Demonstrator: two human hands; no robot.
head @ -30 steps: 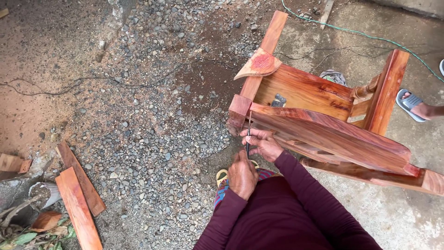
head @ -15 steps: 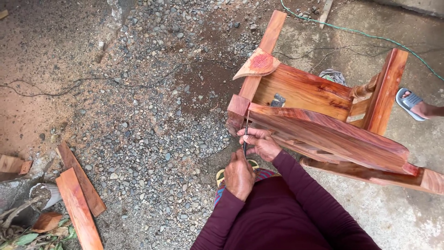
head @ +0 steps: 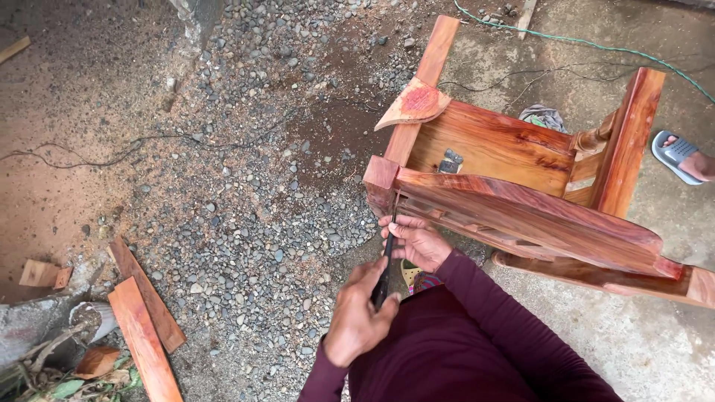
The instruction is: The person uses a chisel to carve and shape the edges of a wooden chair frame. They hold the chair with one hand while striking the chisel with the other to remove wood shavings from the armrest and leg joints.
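we look down at an unfinished reddish hardwood chair frame [head: 521, 193] lying tipped over on the ground, half on gravel [head: 246, 193] and half on a concrete slab [head: 640, 342]. our left hand [head: 357, 316] is clenched around the dark handle of a slim chisel-like tool [head: 386, 257], which runs up and away from us to the joint where a rail meets the squared end of a chair leg [head: 381, 182]. our right hand [head: 417, 240] grips the upper shaft of the tool just below that joint, fingers wrapped around it and steadying the tip against the wood.

as for progress, the frame looks largely assembled: legs, rails and a curved arm piece [head: 415, 103] are already joined, and the wood is smooth but bare. the work in hand seems to be trimming or cleaning at this one corner joint; we cannot tell how much of it is done, since the tip is hidden by the fingers.

offcut boards [head: 145, 327] lie well apart at the lower left, a green cord [head: 596, 48] crosses the slab beyond the frame, and another person's sandalled foot [head: 681, 156] shows at the right edge.
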